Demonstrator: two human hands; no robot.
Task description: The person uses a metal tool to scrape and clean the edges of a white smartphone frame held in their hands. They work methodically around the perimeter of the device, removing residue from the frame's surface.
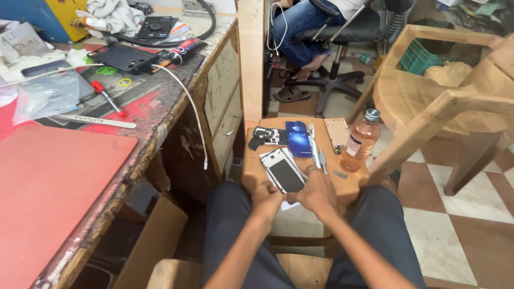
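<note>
Both hands meet at the near edge of a small wooden stool (348,184). The left hand (266,202) is curled shut; the right hand (317,194) grips the white-framed flat phone panel (282,171), with an amber plastic bottle (360,142) to its right.

Phone (284,174) lies on stool (353,184), bottle (360,142) to its right

The person wears dark grey trousers, and both forearms down to the 2 hands (293,197) are unsleeved.
</note>
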